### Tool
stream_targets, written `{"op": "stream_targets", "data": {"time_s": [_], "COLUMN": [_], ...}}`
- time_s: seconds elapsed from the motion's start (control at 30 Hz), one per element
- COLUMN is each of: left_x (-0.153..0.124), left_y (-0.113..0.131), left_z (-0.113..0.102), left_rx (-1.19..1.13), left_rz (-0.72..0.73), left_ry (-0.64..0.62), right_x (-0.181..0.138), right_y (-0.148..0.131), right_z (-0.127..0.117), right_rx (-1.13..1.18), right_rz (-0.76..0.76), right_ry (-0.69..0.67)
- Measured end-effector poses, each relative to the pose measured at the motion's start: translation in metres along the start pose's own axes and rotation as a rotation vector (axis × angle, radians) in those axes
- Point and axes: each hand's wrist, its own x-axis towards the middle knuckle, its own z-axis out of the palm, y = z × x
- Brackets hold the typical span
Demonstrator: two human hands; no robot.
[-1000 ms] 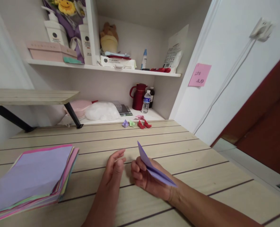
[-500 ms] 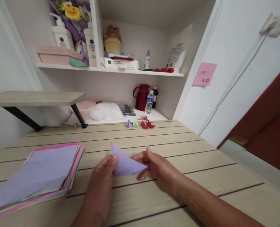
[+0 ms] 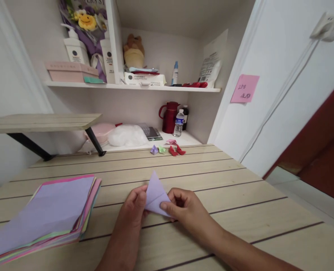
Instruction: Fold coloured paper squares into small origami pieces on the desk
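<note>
A folded sheet of purple paper (image 3: 156, 194), triangular with a crease across it, is held between my two hands above the table. My left hand (image 3: 133, 205) pinches its left edge, thumb in front and fingers partly hidden behind. On the lower right corner my right hand (image 3: 185, 207) is closed, its thumb pressed on the front face. To the left lies a stack of coloured paper (image 3: 54, 210), a purple sheet on top. Small folded paper pieces stand at the table's far edge: a purple one (image 3: 154, 149), a green one (image 3: 162, 149), red ones (image 3: 176, 150) and a pink one (image 3: 172, 142).
A raised wooden stand (image 3: 43, 122) on black legs occupies the table's back left. Behind the table, a red jug (image 3: 170, 118) and a water bottle (image 3: 178, 123) stand in the white shelf unit (image 3: 133, 87). A pink note (image 3: 244, 88) sticks to the right wall.
My right hand has closed on the paper's right corner, having been loosely open beside it. The paper has turned so its point faces up, and a crease now shows.
</note>
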Motion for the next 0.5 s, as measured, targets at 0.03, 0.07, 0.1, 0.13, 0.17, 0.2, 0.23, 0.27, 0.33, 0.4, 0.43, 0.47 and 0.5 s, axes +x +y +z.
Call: {"op": "stream_targets", "data": {"time_s": [0.03,0.07,0.1,0.13,0.17,0.2,0.23,0.27,0.33,0.4,0.43,0.47,0.5], "left_x": [0.002,0.003,0.003,0.004,0.004,0.004,0.003,0.003,0.001,-0.002,-0.003,-0.004,-0.006], "left_y": [-0.002,-0.004,-0.006,-0.007,-0.008,-0.009,-0.008,-0.008,-0.006,-0.002,-0.001,0.001,0.002], "left_z": [0.001,0.002,0.003,0.004,0.004,0.003,0.003,0.002,-0.001,-0.002,-0.002,-0.002,-0.001], "left_rx": [-0.021,-0.037,-0.047,-0.056,-0.068,-0.082,-0.097,-0.112,-0.140,-0.158,-0.159,-0.156,-0.157], "left_rz": [0.008,0.009,0.000,-0.011,-0.022,-0.032,-0.040,-0.047,-0.061,-0.087,-0.106,-0.130,-0.158], "left_ry": [-0.002,-0.004,-0.006,-0.007,-0.006,-0.006,-0.006,-0.009,-0.025,-0.054,-0.074,-0.097,-0.122], "right_x": [0.000,0.000,0.000,-0.001,-0.001,-0.002,-0.003,-0.004,-0.007,-0.010,-0.012,-0.013,-0.015], "right_y": [0.001,0.001,0.001,0.001,0.001,0.000,-0.001,-0.001,-0.004,-0.008,-0.010,-0.012,-0.013], "right_z": [0.002,0.003,0.004,0.005,0.006,0.007,0.008,0.009,0.009,0.007,0.006,0.005,0.003], "right_rx": [0.045,0.078,0.099,0.108,0.111,0.108,0.098,0.078,0.026,0.008,0.033,0.080,0.143], "right_rz": [-0.004,-0.006,-0.010,-0.016,-0.026,-0.038,-0.050,-0.065,-0.100,-0.136,-0.156,-0.178,-0.200], "right_ry": [0.018,0.031,0.039,0.047,0.053,0.059,0.063,0.066,0.073,0.054,0.015,-0.042,-0.102]}}
